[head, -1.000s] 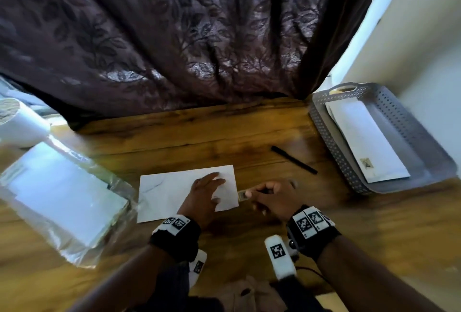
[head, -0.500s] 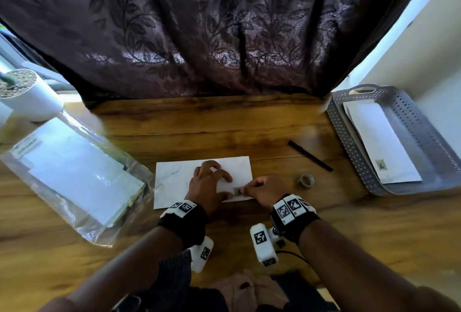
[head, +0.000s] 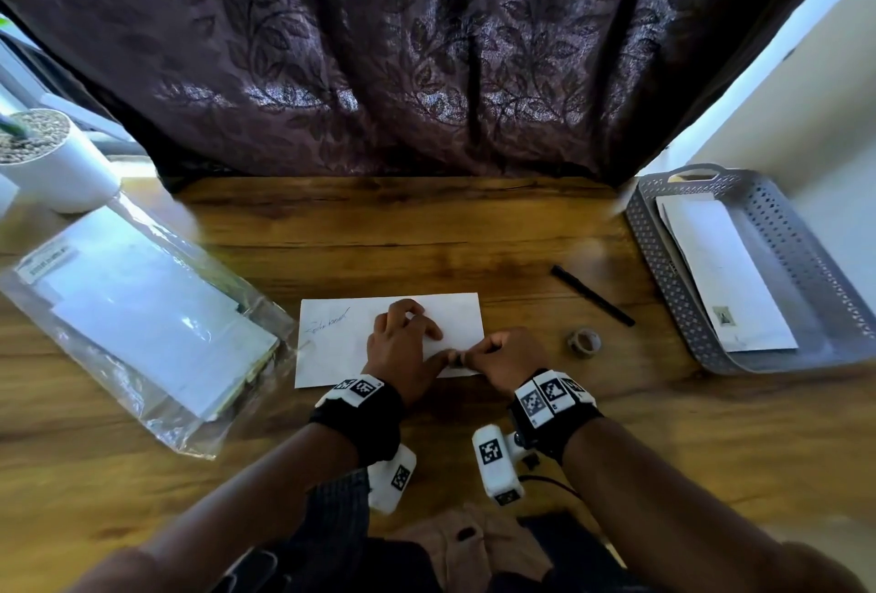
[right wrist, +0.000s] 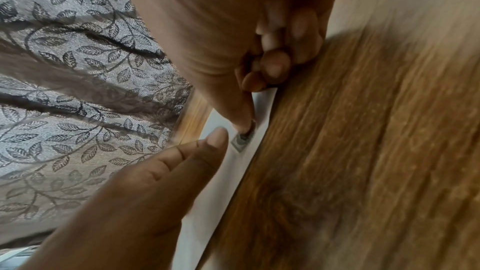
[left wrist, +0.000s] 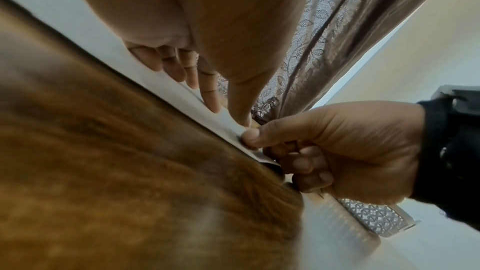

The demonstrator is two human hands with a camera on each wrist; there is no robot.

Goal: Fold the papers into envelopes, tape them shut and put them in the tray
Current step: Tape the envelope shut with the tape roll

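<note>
- The envelope lies flat on the desk, near the person.
- Left hand rests fingertips on it, fingers bent.
- Right hand presses a small sticker onto it; other fingers curled.
- The tray at the right holds finished envelopes.

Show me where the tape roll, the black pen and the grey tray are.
tape roll (head: 584,341), head view, on its ring wall.
black pen (head: 592,295), head view, middle of its barrel.
grey tray (head: 663,280), head view, its perforated left wall.
</note>
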